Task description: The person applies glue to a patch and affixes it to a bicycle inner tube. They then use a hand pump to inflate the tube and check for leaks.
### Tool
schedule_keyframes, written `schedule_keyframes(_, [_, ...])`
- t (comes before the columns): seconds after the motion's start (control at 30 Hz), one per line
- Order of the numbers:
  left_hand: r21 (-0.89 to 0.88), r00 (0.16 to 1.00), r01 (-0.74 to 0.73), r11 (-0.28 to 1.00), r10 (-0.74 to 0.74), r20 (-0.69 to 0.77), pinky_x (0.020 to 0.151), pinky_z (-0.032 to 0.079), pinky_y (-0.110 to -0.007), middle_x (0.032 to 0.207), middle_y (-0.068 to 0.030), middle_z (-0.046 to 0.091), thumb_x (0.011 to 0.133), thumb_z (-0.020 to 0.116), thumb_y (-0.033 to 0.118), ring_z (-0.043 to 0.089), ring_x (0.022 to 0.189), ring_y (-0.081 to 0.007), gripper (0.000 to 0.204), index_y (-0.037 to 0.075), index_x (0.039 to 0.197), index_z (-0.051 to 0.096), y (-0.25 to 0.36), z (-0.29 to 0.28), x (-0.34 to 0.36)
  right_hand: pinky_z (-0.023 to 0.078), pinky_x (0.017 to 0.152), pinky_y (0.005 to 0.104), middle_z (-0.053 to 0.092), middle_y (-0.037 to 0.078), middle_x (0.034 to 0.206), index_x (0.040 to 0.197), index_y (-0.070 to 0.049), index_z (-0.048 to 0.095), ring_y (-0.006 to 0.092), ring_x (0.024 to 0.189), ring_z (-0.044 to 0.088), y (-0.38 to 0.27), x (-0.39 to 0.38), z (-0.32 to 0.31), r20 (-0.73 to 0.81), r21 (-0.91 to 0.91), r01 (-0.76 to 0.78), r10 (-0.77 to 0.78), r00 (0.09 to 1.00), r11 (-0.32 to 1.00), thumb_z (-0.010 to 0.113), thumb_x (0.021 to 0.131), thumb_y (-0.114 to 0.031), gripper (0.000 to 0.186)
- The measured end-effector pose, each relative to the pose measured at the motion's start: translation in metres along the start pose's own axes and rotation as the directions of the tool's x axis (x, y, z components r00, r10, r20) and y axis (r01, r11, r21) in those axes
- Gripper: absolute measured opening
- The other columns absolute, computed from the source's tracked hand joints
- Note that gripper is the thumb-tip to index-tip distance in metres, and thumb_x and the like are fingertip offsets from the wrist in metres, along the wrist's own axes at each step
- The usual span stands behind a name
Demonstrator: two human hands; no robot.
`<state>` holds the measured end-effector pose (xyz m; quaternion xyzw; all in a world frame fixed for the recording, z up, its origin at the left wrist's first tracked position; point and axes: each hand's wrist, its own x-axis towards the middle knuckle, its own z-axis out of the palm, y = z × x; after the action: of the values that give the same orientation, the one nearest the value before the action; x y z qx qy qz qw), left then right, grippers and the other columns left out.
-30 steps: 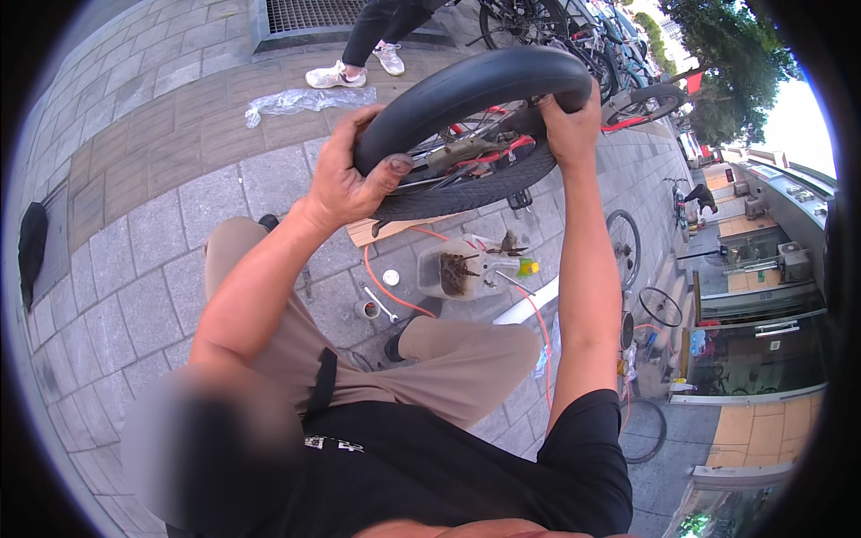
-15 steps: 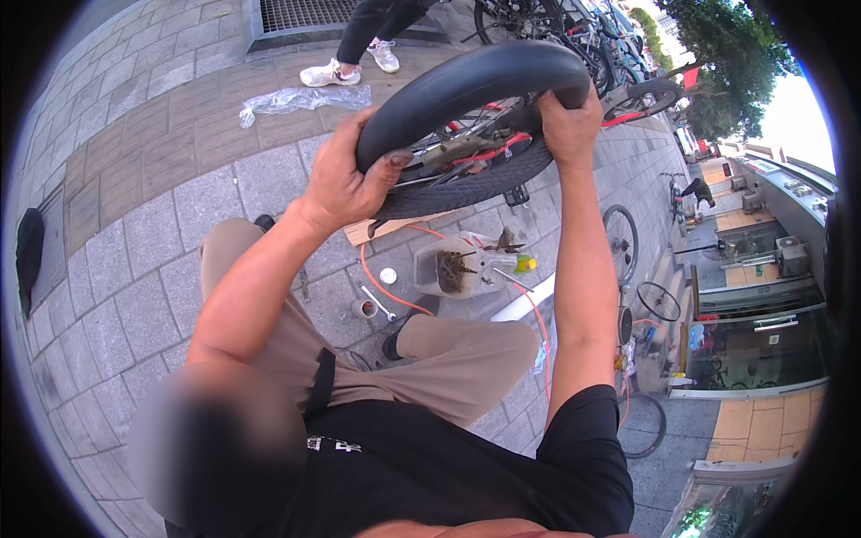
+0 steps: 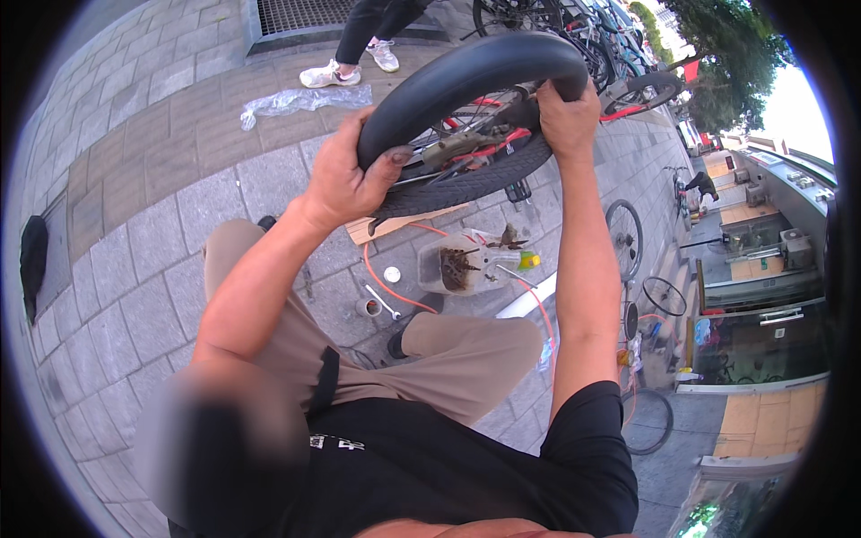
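Note:
My left hand (image 3: pixel 345 184) is closed around the near left side of a smooth, fat black inner tube (image 3: pixel 448 79), its smudged thumb pressed on the inner edge. On the opposite side, my right hand (image 3: pixel 569 125) grips the same tube, fingers wrapped over it. The tube is raised in front of me at arm's length and looks inflated. Through and below its ring shows a bicycle wheel with a treaded tire (image 3: pixel 475 184), spokes and red parts. Whether the tube touches that wheel I cannot tell.
On the paving lie a plastic tub (image 3: pixel 484 280) with murky contents, an orange hose (image 3: pixel 381 280), a wrench (image 3: pixel 384 303), a small can (image 3: pixel 369 308) and cardboard (image 3: pixel 404 224). A person's white shoes (image 3: pixel 329 73) stand beyond, beside clear plastic wrap (image 3: pixel 305 100). Bicycles are parked behind.
Both hands keep their hold on the inner tube, which has tilted only very slightly. The view has shifted a little.

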<state>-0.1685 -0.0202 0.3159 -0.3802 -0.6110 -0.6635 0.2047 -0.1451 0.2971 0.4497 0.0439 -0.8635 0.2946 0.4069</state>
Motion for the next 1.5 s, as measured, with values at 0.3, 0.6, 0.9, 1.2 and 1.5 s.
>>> schedule_keyframes(0.3, [0.106,0.997,0.079,0.991,-0.08,0.007,0.092,0.055,-0.036,0.113,-0.0183,0.075,0.099,0.076,0.04,0.072,0.103,-0.0232,0.066,-0.002,0.145,0.053,0.073,-0.002,0.056,0.056,0.094,0.0366,0.076,0.012,0.109,0.133,-0.004,0.065,0.0227,0.103,0.072,-0.039,-0.002,-0.022,0.069,-0.073,0.2,-0.195,0.978,0.977,0.09,0.087,-0.031,0.059])
schedule_keyframes(0.6, [0.578,0.984,-0.013,0.816,-0.093,0.153,0.086,0.057,-0.047,0.107,-0.0255,0.075,0.105,0.065,0.045,0.074,0.101,-0.0437,0.049,0.007,0.136,0.063,0.107,0.018,0.095,0.057,0.09,0.0346,0.076,0.014,0.107,0.137,0.0,0.063,0.0226,0.099,0.072,0.009,-0.105,-0.131,-0.083,-0.073,-0.224,0.218,0.972,0.972,0.085,0.09,-0.033,0.061])
schedule_keyframes(0.9, [0.576,0.982,-0.175,0.798,0.097,0.164,0.079,0.056,-0.038,0.092,-0.0179,0.074,0.107,0.065,0.047,0.072,0.083,-0.0299,0.047,0.006,0.129,0.069,0.102,0.018,0.097,0.058,0.085,0.0373,0.078,0.022,0.095,0.119,0.006,0.075,0.0248,0.09,0.076,0.12,-0.307,-0.181,0.03,-0.303,-0.814,0.859,0.511,0.495,0.074,0.092,-0.032,0.046])
schedule_keyframes(1.2, [0.63,0.993,-0.004,0.776,-0.069,0.092,0.06,0.045,-0.025,0.076,-0.0022,0.064,0.105,0.069,0.049,0.058,0.066,-0.0087,0.058,-0.004,0.129,0.065,0.115,0.021,0.099,0.056,0.101,0.0488,0.072,0.028,0.127,0.124,0.0,0.075,0.0402,0.117,0.071,0.158,-0.399,-0.143,0.471,-0.652,-0.514,0.829,0.301,0.557,0.077,0.087,-0.029,0.048])
schedule_keyframes(1.5, [0.605,0.988,0.099,0.79,-0.153,0.038,0.068,0.051,-0.035,0.081,-0.0057,0.067,0.109,0.059,0.035,0.062,0.072,-0.0145,0.041,-0.001,0.127,0.067,0.111,0.02,0.102,0.056,0.1,0.0522,0.075,0.025,0.121,0.112,-0.002,0.079,0.0406,0.112,0.073,0.195,-0.411,-0.089,0.689,-0.708,-0.017,0.696,0.201,0.706,0.073,0.083,-0.024,0.036])
